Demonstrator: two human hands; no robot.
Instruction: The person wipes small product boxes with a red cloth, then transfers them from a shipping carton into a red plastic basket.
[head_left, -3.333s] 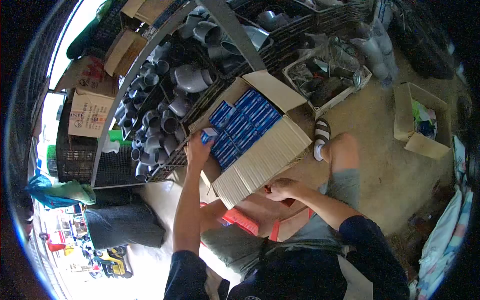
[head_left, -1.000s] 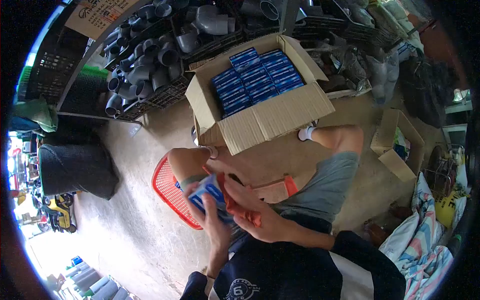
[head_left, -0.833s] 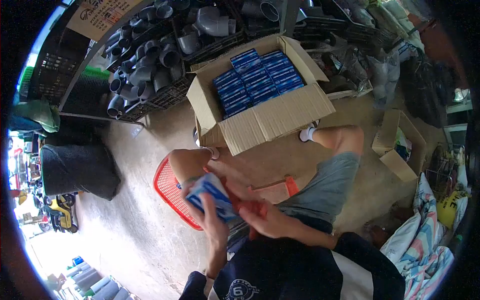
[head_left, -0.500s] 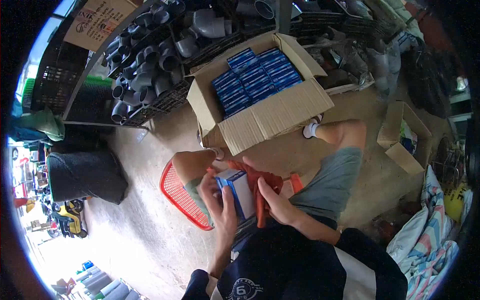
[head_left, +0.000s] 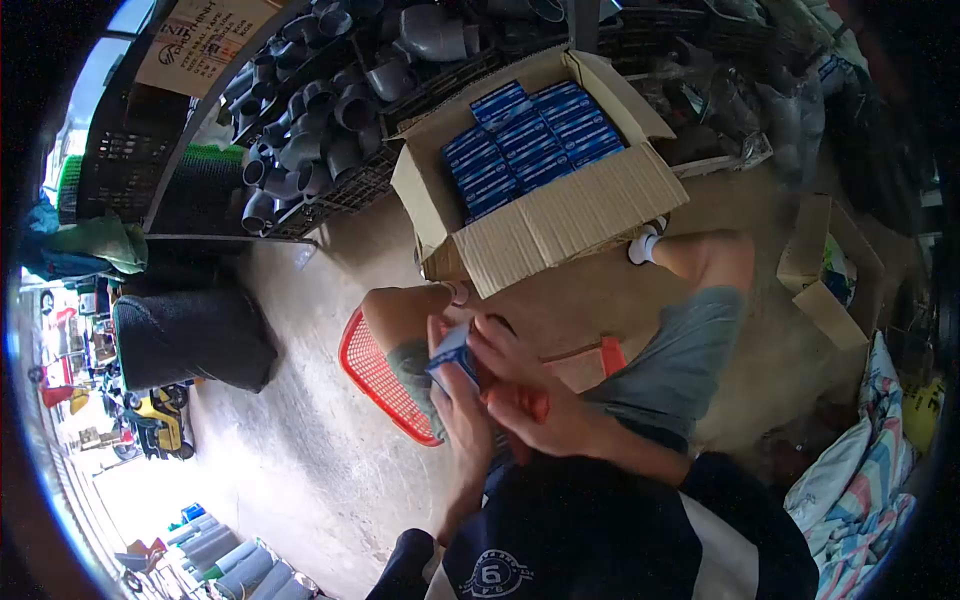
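Mid-frame, the left hand [head_left: 467, 415] curls round a box [head_left: 453, 349], likely light, dentable card, best held by opposite sides; right hand [head_left: 556, 426] clutches cloth [head_left: 537, 404].

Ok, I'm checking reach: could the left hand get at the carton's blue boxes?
Probably not yet: the left hand holds a small box, though the open carton exposes the blue boxes.

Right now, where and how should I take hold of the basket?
I'd pinch the basket by its outer rim, coming from the person's left, fingers over the edge. That curved side stands out against open floor, while the left leg hides the opposite side from view.
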